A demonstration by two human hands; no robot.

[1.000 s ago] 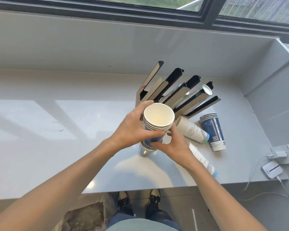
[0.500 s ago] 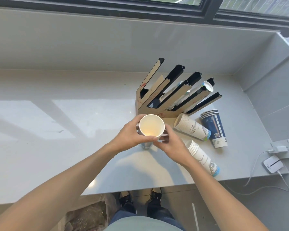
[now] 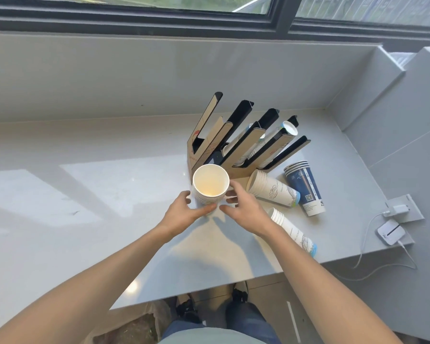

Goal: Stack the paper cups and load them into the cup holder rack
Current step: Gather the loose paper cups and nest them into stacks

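Nearest the camera, two bare forearms reach out over the pale grey stone counter [image 3: 84, 194]. The left hand [image 3: 184, 214] and the right hand [image 3: 246, 209] sit on either side of an upright stack of white paper cups [image 3: 210, 186], fingers loosely spread and curled; the left thumb lies at the stack's base, the right fingertips just beside its rim, and whether either hand actually grips it I cannot tell. To the right, three more nested stacks lie on their sides on the counter: a white one with blue print [image 3: 293, 230] nearest the edge, another white one [image 3: 273, 191] beyond it, and a dark blue one [image 3: 304, 188] beside that. Just behind the upright stack stands the brown cardboard cup holder rack with black slanted channels [image 3: 241, 142], with white cups already in some channels.
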